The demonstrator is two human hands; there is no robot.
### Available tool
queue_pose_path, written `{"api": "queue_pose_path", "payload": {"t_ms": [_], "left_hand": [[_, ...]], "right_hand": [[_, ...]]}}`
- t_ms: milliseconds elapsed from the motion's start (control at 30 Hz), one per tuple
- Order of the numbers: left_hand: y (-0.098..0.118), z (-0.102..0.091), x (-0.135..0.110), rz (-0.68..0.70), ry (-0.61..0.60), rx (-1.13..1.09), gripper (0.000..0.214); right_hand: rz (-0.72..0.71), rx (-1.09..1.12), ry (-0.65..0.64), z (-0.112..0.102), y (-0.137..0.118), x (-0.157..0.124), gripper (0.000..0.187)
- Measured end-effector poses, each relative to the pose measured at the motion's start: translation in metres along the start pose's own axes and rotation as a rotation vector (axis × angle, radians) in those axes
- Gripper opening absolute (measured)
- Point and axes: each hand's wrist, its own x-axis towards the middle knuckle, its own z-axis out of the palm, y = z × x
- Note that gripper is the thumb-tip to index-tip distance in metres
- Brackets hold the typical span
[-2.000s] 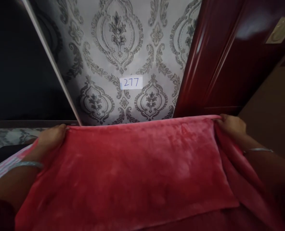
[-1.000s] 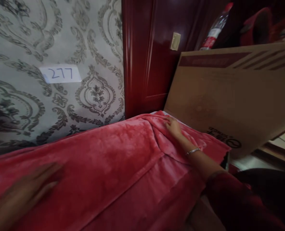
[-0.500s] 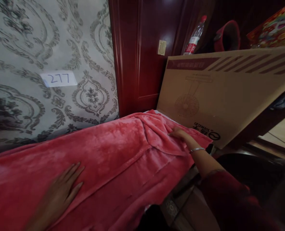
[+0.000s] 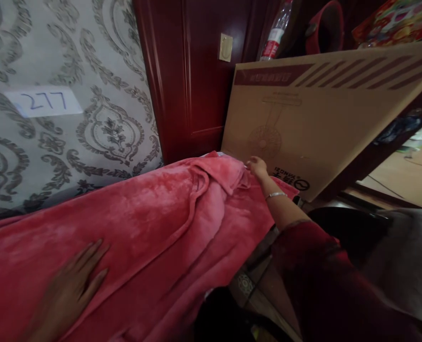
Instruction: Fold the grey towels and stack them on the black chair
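Observation:
A plush pinkish-red blanket (image 4: 136,209) lies spread along the wall, with a long folded edge running down its length. My left hand (image 4: 70,285) rests flat on it at the lower left, fingers stretched out. At the far end my right hand (image 4: 257,168), with a silver bracelet on its wrist, is closed on the blanket, pinching up a raised fold. The fingertips are partly hidden. Bunched, wavy folds run between this fold and the middle of the blanket.
Beyond the blanket stands a large cardboard box (image 4: 325,114) with a fan drawing, near a dark red panel (image 4: 193,71). Behind the box's top edge are a plastic bottle (image 4: 275,35) and a colourful bag (image 4: 396,21). A black seat (image 4: 350,232) is at the right.
My right hand has gone from lying low on the blanket to lifting a fold of it at the far end. My left hand stays flat. The view has shifted slightly right and down.

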Motion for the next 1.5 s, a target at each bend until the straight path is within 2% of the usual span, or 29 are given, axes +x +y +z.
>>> {"api": "queue_pose_path", "payload": {"t_ms": [100, 200, 300, 367, 500, 567, 667, 700, 767, 833, 900, 1033, 1200, 1267, 1367, 1433, 1500], "left_hand": [[0.003, -0.001, 0.004, -0.023, -0.011, -0.024, 0.058], [0.010, -0.005, 0.009, -0.036, -0.006, -0.035, 0.058], [0.020, -0.013, 0.015, -0.052, -0.028, -0.027, 0.061], [0.030, -0.021, 0.017, -0.067, -0.041, -0.030, 0.062], [0.061, -0.044, 0.007, -0.021, -0.013, -0.048, 0.057], [0.087, -0.058, -0.012, 0.052, -0.018, -0.080, 0.052], [0.130, -0.074, -0.053, 0.178, -0.131, -0.190, 0.042], [0.143, -0.076, -0.068, 0.194, -0.160, -0.190, 0.039], [0.164, -0.073, -0.095, 0.206, -0.136, -0.146, 0.040], [0.176, -0.064, -0.114, 0.221, -0.072, -0.084, 0.045], [0.181, -0.052, -0.125, 0.231, -0.012, -0.024, 0.045], [0.182, -0.038, -0.127, 0.242, 0.046, 0.065, 0.039], [0.182, -0.047, -0.120, 0.280, 0.188, -0.028, 0.032], [0.187, -0.054, -0.119, 0.247, 0.173, -0.098, 0.030], [0.198, -0.064, -0.125, 0.201, 0.049, -0.203, 0.022], [0.205, -0.069, -0.132, 0.158, -0.031, -0.291, 0.016], [0.209, -0.073, -0.140, 0.088, -0.054, -0.378, 0.014]], "right_hand": [[-0.002, 0.026, 0.103, -0.016, 0.038, -0.050, 0.036], [-0.043, 0.057, 0.169, -0.031, 0.069, -0.118, 0.036], [-0.082, 0.096, 0.147, -0.038, 0.088, -0.192, 0.043], [-0.160, 0.116, 0.113, -0.042, 0.091, -0.235, 0.047], [-0.380, -0.027, -0.055, -0.053, 0.077, -0.292, 0.050], [-0.541, -0.099, -0.193, -0.059, 0.063, -0.310, 0.055], [-0.761, -0.205, -0.422, -0.059, 0.046, -0.333, 0.071], [-0.806, -0.245, -0.477, -0.057, 0.043, -0.340, 0.075], [-0.850, -0.319, -0.526, -0.050, 0.042, -0.352, 0.073], [-0.850, -0.365, -0.508, -0.042, 0.045, -0.359, 0.063], [-0.834, -0.370, -0.477, -0.036, 0.050, -0.361, 0.062], [-0.850, -0.241, -0.481, -0.038, 0.058, -0.351, 0.063], [-0.861, -0.033, -0.424, -0.055, 0.057, -0.334, 0.041], [-0.861, -0.033, -0.446, -0.062, 0.056, -0.331, 0.036], [-0.907, -0.065, -0.521, -0.073, 0.059, -0.332, 0.035], [-0.948, -0.086, -0.531, -0.080, 0.065, -0.333, 0.032], [-0.978, -0.111, -0.536, -0.086, 0.075, -0.332, 0.027]]}}
